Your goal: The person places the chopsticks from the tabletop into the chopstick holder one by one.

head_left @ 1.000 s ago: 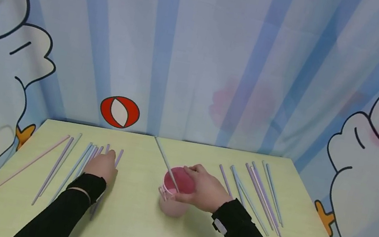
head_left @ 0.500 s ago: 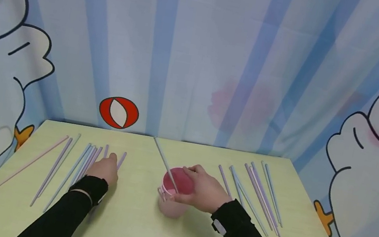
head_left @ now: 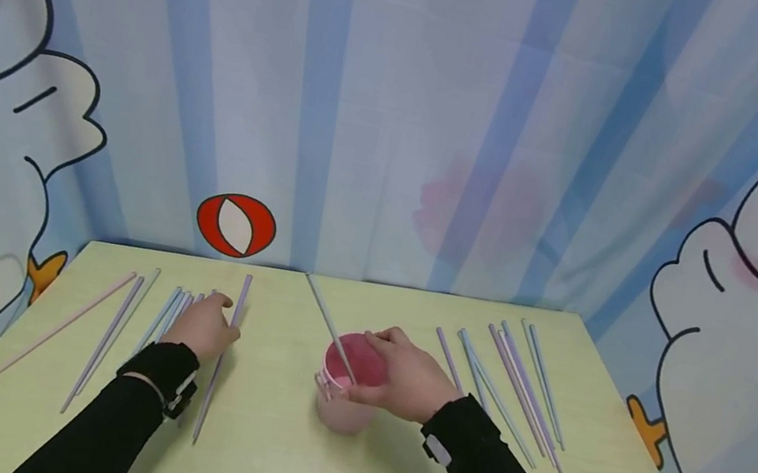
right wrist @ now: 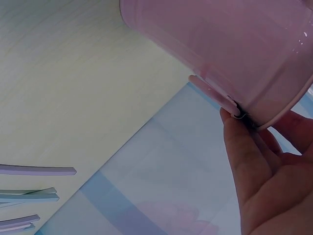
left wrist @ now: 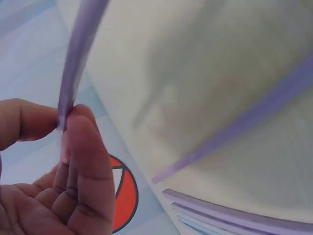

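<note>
My left hand [head_left: 203, 330] pinches a purple straw [head_left: 219, 377] between thumb and fingers, left of the middle of the table. In the left wrist view this straw [left wrist: 78, 54] rises from the fingertips, and another purple straw [left wrist: 230, 132] lies on the table behind it. My right hand [head_left: 411, 377] grips the rim of a small pink bucket [head_left: 343, 415] from the right side. A pale blue-grey straw [head_left: 327, 316] stands in the bucket, leaning out to the back left. In the right wrist view, fingers [right wrist: 249, 161] hold the bucket by the rim, beside a small pink lug.
Several pastel straws lie left of the left hand, including a pink straw [head_left: 58, 328] at the far left. On the right lie more blue and purple straws [head_left: 525, 398]. The pale yellow table [head_left: 276, 472] ends at a cartoon-printed curtain [head_left: 402, 105].
The left hand has drawn a purple straw away from the left group, and the straw now shows along most of its length. The right hand and bucket have stayed in place.
</note>
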The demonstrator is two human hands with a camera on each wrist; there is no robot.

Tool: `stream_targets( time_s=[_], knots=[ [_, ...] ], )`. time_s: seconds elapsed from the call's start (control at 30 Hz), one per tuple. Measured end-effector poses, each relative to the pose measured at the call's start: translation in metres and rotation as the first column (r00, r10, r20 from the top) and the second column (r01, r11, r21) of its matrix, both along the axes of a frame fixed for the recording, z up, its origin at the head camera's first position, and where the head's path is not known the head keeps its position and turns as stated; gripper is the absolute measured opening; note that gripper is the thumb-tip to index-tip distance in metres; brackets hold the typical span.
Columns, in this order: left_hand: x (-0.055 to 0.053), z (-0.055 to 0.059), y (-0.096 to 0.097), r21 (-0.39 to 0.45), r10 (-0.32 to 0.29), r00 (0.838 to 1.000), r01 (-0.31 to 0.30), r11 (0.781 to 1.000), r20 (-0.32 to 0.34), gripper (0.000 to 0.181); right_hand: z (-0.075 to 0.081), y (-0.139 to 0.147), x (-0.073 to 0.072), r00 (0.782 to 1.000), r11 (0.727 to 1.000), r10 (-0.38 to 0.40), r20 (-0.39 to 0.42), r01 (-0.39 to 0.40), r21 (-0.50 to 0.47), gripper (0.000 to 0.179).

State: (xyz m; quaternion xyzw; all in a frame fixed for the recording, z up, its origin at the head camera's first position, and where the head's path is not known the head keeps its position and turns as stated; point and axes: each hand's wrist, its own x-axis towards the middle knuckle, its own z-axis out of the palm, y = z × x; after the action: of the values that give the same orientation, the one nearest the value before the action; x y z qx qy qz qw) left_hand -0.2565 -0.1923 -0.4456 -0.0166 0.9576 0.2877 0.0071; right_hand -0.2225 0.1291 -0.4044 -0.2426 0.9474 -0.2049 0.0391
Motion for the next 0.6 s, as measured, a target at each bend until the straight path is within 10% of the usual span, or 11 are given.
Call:
stream_targets(
  time_s=[0.3,0.6],
  knots=[
    [0.007,0.029,-0.003,0.22,0.041,0.997,-0.028,0.975,-0.058,0.033,-0.001,0.001,-0.001,1.0,1.0,0.006,-0.008,-0.006,-0.017,0.085],
    [0.012,0.06,0.007,0.426,0.124,0.978,-0.041,0.904,-0.168,0.035,0.0,0.001,0.0,1.0,1.0,-0.001,0.0,0.001,-0.012,0.086]
  ],
)
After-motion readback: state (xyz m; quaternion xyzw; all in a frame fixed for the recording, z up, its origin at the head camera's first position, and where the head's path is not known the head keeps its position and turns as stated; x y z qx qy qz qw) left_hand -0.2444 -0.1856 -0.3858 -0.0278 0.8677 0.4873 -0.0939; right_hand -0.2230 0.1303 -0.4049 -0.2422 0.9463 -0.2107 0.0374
